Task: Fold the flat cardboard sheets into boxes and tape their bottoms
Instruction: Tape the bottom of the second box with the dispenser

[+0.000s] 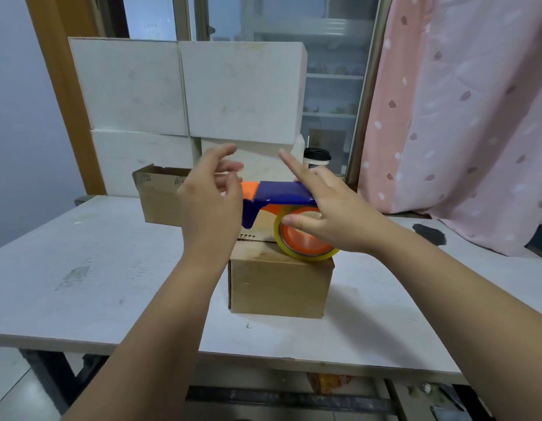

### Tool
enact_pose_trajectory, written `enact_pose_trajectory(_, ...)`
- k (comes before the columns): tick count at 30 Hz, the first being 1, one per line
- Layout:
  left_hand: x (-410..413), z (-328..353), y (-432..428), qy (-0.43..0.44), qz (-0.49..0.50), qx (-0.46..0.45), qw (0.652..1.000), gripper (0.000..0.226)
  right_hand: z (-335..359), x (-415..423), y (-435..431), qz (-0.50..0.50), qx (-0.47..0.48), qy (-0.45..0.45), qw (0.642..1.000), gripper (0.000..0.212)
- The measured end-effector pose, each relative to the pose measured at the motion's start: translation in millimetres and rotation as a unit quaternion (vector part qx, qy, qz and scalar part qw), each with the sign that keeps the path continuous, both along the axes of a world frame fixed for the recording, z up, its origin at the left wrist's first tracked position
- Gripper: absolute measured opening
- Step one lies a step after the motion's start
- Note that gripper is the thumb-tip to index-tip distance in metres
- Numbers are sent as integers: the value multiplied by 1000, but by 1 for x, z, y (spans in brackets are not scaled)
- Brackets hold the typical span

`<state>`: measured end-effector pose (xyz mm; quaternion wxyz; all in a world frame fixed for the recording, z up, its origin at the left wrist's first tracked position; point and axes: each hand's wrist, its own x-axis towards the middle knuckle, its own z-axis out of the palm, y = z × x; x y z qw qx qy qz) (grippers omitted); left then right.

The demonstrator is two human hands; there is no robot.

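Print on rear box point(160, 199) blurs; right hand point(333, 214) grips tape dispenser point(281, 192) over front box point(278, 287), left hand point(209, 205) spread.

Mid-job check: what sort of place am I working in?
Probably a home room used as a packing station: white cartons stacked by the window, a pink curtain, a tape dispenser on a cardboard box.
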<state>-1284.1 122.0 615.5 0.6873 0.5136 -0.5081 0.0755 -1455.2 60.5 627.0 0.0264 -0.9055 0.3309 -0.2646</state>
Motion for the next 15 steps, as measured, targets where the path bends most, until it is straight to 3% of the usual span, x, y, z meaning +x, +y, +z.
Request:
enact_pose_trajectory(2,6,3,0,117,-47,-17,992,25,-1,0,-1,-5,9,11,1000,79)
enact_pose_trajectory(6,19,10,1,324,-125,-40,937,15,-6,-7,-2,-14,56,-40,998,59)
enact_pose_trajectory(9,28,3,2,407,-177,-45,895,15,-12,-18,-1,9,74,-94,993,36)
enact_pose_trajectory(15,31,-39,-3,570,-190,73,796,8,-20,-33,2,21,109,-148,983,35)
